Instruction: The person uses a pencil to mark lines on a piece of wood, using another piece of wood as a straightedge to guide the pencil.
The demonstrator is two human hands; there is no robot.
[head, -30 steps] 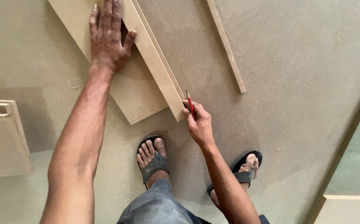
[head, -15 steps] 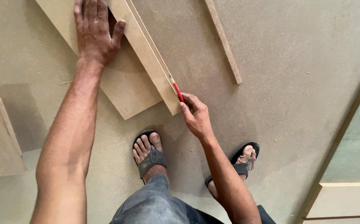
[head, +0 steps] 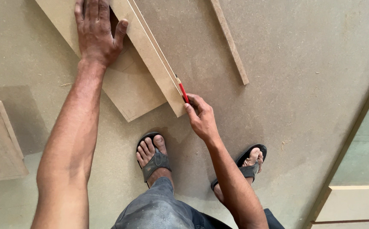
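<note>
Fibreboard underfoot: you stand in sandals on a large tan sheet (head: 303,76) laid on the floor. Your right hand (head: 201,118) pinches a red pencil (head: 183,90), tip against the long edge of the upright board (head: 150,55) just above your knuckles. Marking along that edge looks to be the step in hand; the next stroke calls for the pencil kept tight to the edge and the board not shifting. Farther up, your left hand (head: 96,32) lies flat, fingers spread, pressing the flat board (head: 129,85) beside the upright one. Beyond your right hand, a thin strip (head: 231,44) lies loose. Greenish floor (head: 363,157) shows at far right.
</note>
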